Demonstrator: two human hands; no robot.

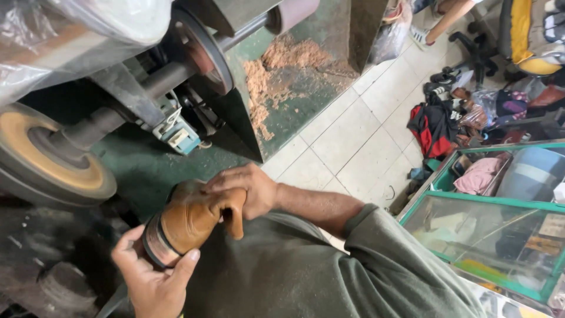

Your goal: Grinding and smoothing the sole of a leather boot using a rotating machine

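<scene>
Both hands have a grip on the tan boot near the buffing wheel: left hand at sole end, right hand over upper; leather looks soft & light, sole stiff, so best held w/ sole.

The person wears a grey-green long-sleeved shirt, sleeve pushed up.

We find open tiled floor to our right, free for passing. Ahead, the green machine blocks the way, its buffing wheel and shaft close above our hands. The glass-topped green cabinet hems in the right side, with clutter beyond.
</scene>
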